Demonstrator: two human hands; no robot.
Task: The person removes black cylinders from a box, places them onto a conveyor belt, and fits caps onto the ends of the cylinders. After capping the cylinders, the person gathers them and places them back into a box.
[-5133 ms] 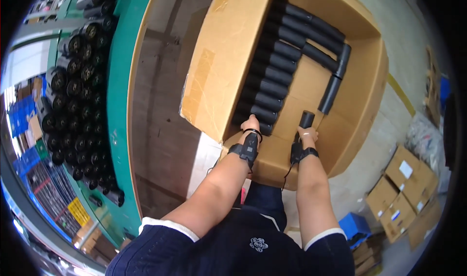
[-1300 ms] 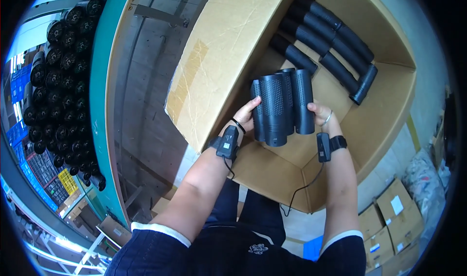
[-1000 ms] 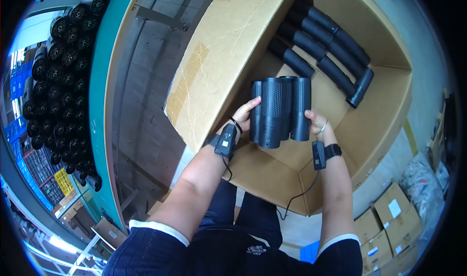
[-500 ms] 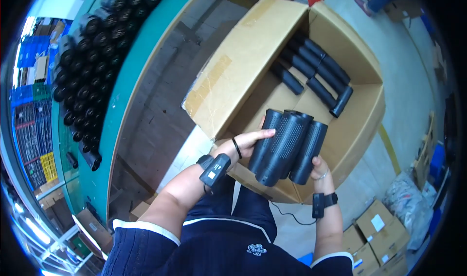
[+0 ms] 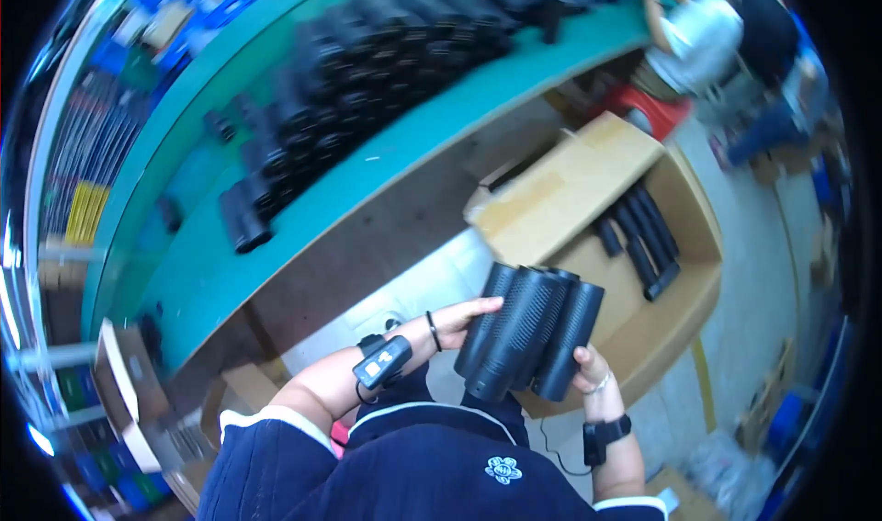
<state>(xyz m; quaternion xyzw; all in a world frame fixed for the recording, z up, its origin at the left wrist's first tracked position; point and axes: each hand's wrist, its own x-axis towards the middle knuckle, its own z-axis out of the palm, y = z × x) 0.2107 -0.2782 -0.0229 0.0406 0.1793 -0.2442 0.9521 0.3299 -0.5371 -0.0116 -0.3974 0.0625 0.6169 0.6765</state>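
Between my two hands is a bundle of several black cylinders (image 5: 519, 333) with perforated sides, held upright, tilted and side by side in front of my body. My left hand (image 5: 464, 321) grips the bundle's left side, thumb lying over the front of a cylinder. On the opposite side my right hand (image 5: 593, 370) presses its fingers against the outer right cylinder. The far fingers of both hands are hidden behind the bundle. Just beyond it stands an open cardboard box (image 5: 684, 323), with several black cylinders (image 5: 638, 232) lying against its far inner side.
A green bench (image 5: 197, 305) curves along the left and far side, carrying a large stack of black cylinders (image 5: 367, 57). A person in a light shirt (image 5: 703, 39) works at its far end, near a red stool (image 5: 657, 107). Opened cartons (image 5: 138, 402) are at lower left.
My view has turned left, so the bench and its stack fill more of it. The bundle, still in both hands, has moved from over the box to its near left side.
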